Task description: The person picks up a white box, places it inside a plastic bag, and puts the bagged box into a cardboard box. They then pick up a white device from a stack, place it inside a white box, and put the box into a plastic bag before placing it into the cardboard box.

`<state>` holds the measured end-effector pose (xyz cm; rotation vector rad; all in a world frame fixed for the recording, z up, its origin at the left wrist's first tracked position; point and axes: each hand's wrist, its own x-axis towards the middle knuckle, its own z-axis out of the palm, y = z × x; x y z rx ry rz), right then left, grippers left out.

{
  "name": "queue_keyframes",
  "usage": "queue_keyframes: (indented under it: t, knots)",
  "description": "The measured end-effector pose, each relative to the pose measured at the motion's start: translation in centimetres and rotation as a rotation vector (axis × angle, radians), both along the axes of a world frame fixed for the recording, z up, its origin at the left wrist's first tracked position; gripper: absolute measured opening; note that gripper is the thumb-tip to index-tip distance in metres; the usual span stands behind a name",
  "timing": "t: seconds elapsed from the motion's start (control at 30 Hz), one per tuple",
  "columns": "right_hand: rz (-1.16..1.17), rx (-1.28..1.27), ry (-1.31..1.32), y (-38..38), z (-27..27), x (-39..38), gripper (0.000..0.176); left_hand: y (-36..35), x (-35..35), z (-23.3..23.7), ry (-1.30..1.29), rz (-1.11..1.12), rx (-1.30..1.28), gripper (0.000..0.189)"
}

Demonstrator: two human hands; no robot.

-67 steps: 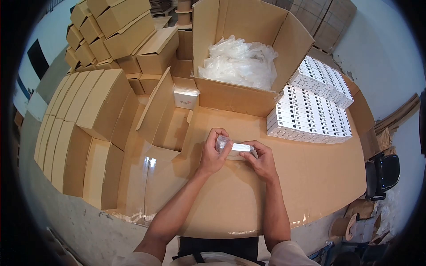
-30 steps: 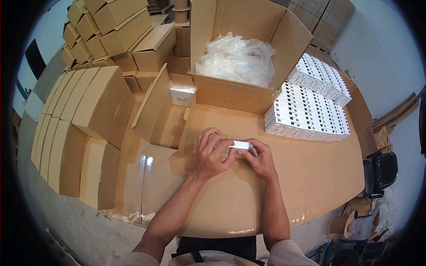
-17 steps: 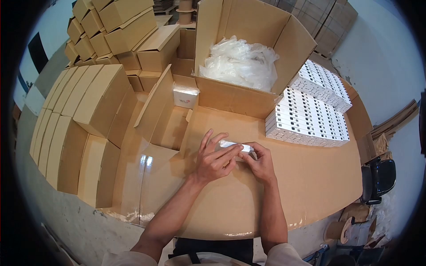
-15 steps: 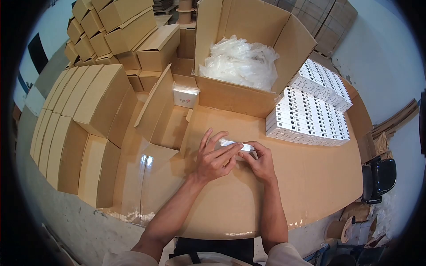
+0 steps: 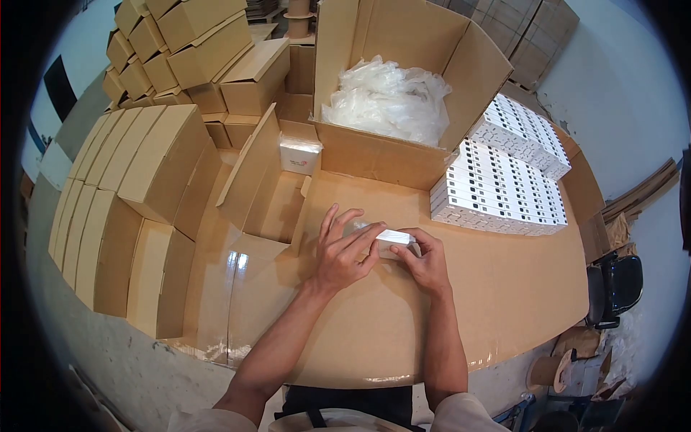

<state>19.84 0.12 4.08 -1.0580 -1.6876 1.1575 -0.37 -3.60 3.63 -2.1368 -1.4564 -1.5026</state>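
Small white box (image 5: 396, 236) sits right between the two sets of fingers, its long axis running side to side, right end dipping slightly toward the person. Neither hand is nearer; both touch it.

Right hand (image 5: 426, 261): grasping the box's right end, thumb on the near face, fingers curled round the end. Left hand (image 5: 342, 253): forefinger on the top edge at the left end, thumb below on the near side, other fingers lifted and spread; can't tell if it clamps or just presses. Clear film (image 5: 359, 225) shows at that left end, beside the forefinger.

Under the fingers: cardboard-covered tabletop (image 5: 504, 288); can't tell if the box touches it. Bare cardboard right of and nearer than the right fingers.

Beyond and left of the left fingers, near: open carton (image 5: 248, 169), wrapped white box (image 5: 298, 158) at its far end. Straight beyond both: large carton (image 5: 381, 157) with plastic bags (image 5: 389, 101). Beyond and right of the right fingers: white box stacks (image 5: 500, 191). Well left of the left fingers: brown cartons (image 5: 108, 245).
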Motion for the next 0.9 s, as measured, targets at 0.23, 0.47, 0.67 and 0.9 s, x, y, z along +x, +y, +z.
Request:
queue_keyframes:
  t: [0.23,0.47,0.67,0.9]
  knots:
    - [-0.021,-0.048,-0.027,0.1,0.2,0.3,0.025,0.1,-0.6,0.4,-0.081,-0.046,-0.070,0.035]
    - [-0.011,0.062,0.088,0.2,0.7,-0.3,0.029,0.5,-0.5,-0.1,-0.380,-0.203,-0.204,0.030]
    - [0.023,0.000,0.248,-0.1,0.6,-0.5,0.028,0.4,-0.2,0.2,-0.405,-0.176,-0.235,0.030]
    - [0.059,-0.053,0.137,0.1,-0.1,-0.3,0.027,0.4,-0.1,0.1,-0.407,-0.169,-0.277,0.029]
